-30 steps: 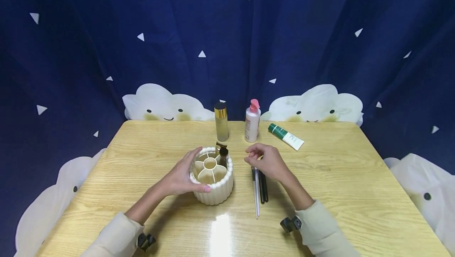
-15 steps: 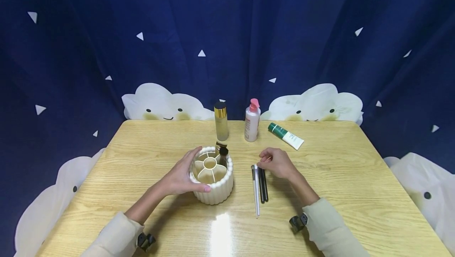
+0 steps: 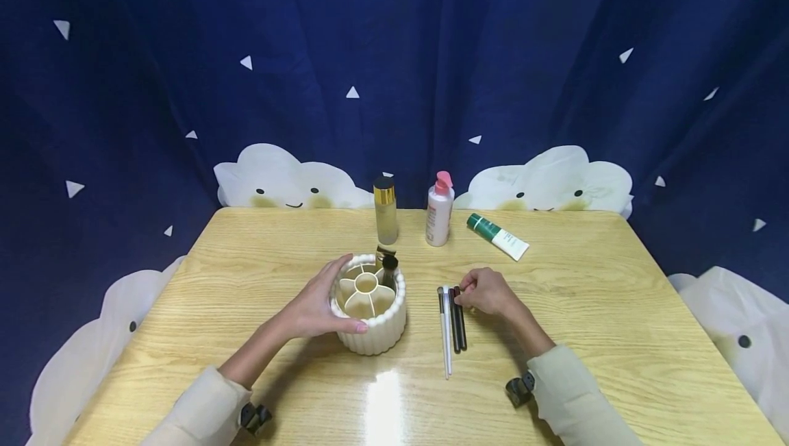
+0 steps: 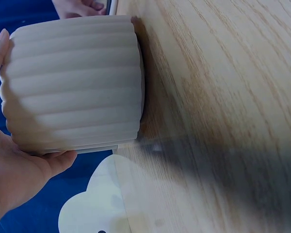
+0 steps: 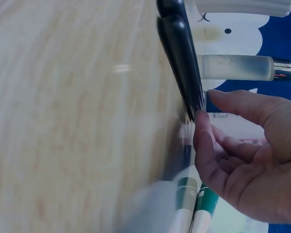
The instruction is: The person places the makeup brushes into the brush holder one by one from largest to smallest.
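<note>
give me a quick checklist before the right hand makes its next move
1. Left hand around the white holder: ok, thumb at the near rim.
2. Holder upright on the table: ok.
3. Near compartments free: ok, nothing shows in them.
4. Right hand at the black sticks: ok, by their far end.
5. Firm pinch on one stick: cannot tell.
6. Black sticks in the holder: not ok, both outside.

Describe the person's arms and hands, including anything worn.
The left hand and right hand are bare; the left sleeve and right sleeve are pale beige, ending short of them. A small black device shows beside each sleeve.
</note>
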`<state>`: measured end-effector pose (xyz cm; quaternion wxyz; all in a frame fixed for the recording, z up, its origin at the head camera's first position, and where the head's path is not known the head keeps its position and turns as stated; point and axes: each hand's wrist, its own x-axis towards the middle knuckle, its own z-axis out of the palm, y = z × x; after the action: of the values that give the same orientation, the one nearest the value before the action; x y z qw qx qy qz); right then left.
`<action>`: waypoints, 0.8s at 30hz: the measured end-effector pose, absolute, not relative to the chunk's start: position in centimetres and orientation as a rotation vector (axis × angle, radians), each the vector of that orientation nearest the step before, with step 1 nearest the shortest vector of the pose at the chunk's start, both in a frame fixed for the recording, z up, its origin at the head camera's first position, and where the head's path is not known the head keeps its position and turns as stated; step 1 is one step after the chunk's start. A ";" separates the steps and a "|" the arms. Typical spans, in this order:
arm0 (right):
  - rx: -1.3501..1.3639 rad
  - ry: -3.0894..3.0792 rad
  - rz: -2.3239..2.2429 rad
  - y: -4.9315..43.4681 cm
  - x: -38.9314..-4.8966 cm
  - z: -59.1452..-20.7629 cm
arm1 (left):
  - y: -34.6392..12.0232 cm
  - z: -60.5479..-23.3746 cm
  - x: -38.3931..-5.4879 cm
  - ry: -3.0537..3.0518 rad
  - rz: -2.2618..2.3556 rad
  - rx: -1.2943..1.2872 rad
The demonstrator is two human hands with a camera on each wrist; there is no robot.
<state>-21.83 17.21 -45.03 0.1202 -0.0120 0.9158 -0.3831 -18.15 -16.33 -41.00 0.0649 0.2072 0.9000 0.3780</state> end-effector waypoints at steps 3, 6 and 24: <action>-0.035 2.688 -1.094 17.1 -21.7 -45.2 | -16.3 -41.0 -18.2 2.714 1.145 0.630; -0.048 2.718 -1.057 17.0 -21.6 -45.4 | -16.2 -41.0 -18.2 2.710 1.149 0.629; 0.037 2.835 -0.864 16.5 -21.4 -45.2 | -16.2 -41.0 -18.2 2.724 1.121 0.653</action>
<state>-21.44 16.51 -45.16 0.0889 0.0125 0.9527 -0.2904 -18.20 -16.25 -40.97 0.0622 0.2161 0.9011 0.3707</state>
